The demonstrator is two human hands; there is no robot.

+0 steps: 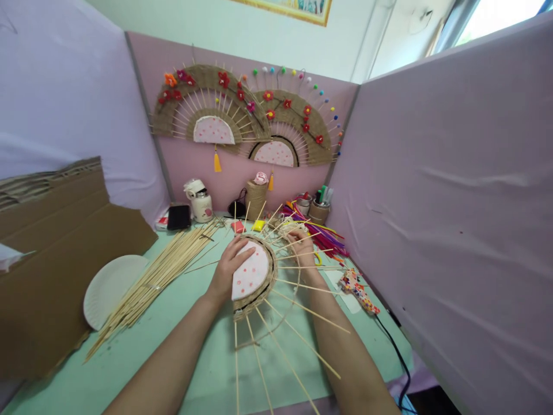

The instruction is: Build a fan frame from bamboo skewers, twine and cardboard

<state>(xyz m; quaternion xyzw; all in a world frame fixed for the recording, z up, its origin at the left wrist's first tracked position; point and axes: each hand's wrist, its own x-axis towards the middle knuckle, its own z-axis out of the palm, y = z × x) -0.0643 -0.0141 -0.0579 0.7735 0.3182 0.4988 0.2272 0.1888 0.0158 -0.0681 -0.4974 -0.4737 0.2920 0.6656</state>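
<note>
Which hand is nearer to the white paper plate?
Left: the left hand, on the fan, lies across the stick bundle from the plate; the right hand is farther off, rightward.

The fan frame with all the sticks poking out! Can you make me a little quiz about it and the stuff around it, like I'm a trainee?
1. True or false: the left hand touches the spotted panel of the fan frame.

2. Which thing has the black cord?
A) paper plate
B) patterned glue gun
C) bundle of sticks

3. How many flowered fans hang on the pink board?

Key: 1. True. 2. B. 3. Two.
</note>
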